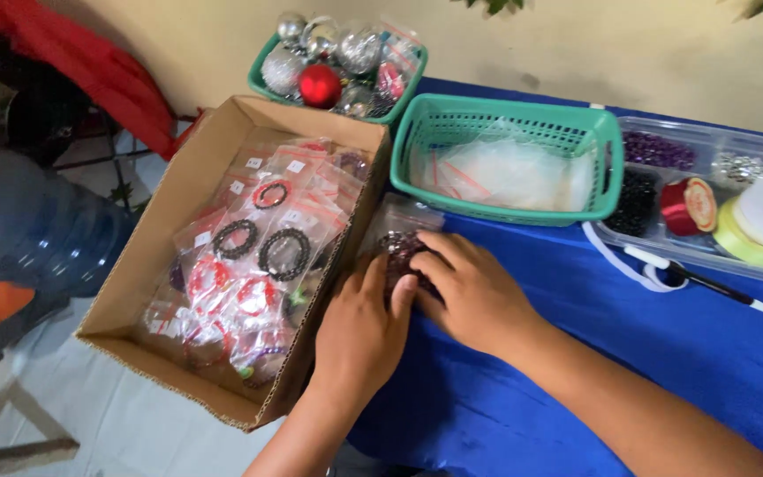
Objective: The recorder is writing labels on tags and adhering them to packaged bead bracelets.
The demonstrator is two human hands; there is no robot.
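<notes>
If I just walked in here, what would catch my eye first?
Both hands, left hand and right hand, press on a clear bag of dark beads on the blue tablecloth. To their left sits a cardboard box full of bagged bracelets; behind it, a green basket of shiny baubles.

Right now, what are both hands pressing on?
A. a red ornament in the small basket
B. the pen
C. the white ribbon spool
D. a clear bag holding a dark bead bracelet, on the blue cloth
D: the left hand and right hand both rest on the clear bag with a dark bracelet, lying on the blue cloth beside the cardboard box.
</notes>
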